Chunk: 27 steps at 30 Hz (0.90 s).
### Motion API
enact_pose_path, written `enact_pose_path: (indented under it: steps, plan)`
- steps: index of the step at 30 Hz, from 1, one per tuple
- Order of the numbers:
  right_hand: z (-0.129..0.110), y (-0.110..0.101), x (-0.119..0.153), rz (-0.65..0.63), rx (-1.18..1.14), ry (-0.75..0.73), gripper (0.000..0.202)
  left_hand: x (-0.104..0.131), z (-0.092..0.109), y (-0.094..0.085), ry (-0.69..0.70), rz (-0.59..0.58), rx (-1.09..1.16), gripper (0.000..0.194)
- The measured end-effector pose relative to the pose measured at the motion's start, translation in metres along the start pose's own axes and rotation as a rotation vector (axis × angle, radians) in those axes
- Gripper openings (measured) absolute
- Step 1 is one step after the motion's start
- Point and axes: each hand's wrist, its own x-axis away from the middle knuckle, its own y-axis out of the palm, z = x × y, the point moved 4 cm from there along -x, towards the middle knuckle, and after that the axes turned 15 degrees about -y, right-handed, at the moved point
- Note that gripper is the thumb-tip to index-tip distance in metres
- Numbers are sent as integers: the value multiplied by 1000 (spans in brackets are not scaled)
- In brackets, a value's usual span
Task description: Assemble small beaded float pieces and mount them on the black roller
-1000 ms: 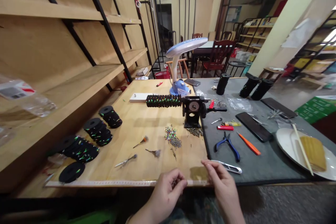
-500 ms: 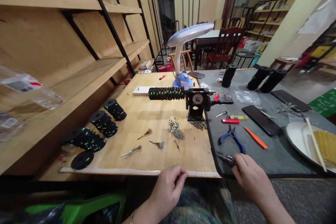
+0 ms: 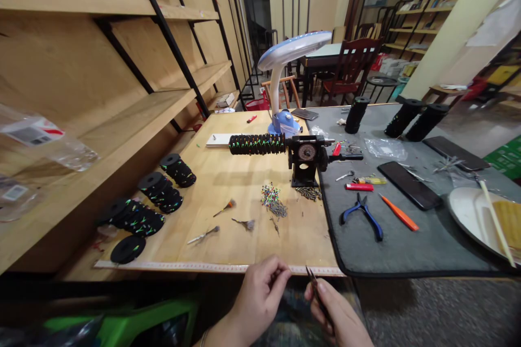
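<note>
The 1 view is from the wearer's head, looking forward and down across the counter (image 3: 228,179). The left hand (image 3: 262,295) and right hand (image 3: 334,306) are nearest, entering from the bottom edge. The lamp (image 3: 295,50) stands farther off, near the middle, with the chair (image 3: 352,73) beyond. The shelves (image 3: 134,119) run along the left side; the plate (image 3: 472,222) is cut by the right edge.
</note>
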Motion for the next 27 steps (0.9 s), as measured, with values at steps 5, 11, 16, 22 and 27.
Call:
enact_pose_path:
  steps: [5, 11, 16, 22, 27]
  plan:
    - [0, -2, -1, -12, -73, 17, 60, 3, -2, 4, 64, -30, -72, 21]
    - [16, -6, 3, -20, -130, 42, 57, 7, 3, 11, 158, -106, -204, 20]
    - [31, -8, 13, 26, -172, 75, 59, 8, 5, 16, 217, -162, -319, 20]
    - [47, -11, 18, 78, -213, 94, 58, 8, 5, 23, 219, -209, -417, 19]
    - [52, -13, 22, 89, -144, 69, 56, 9, 2, 25, 202, -243, -439, 19]
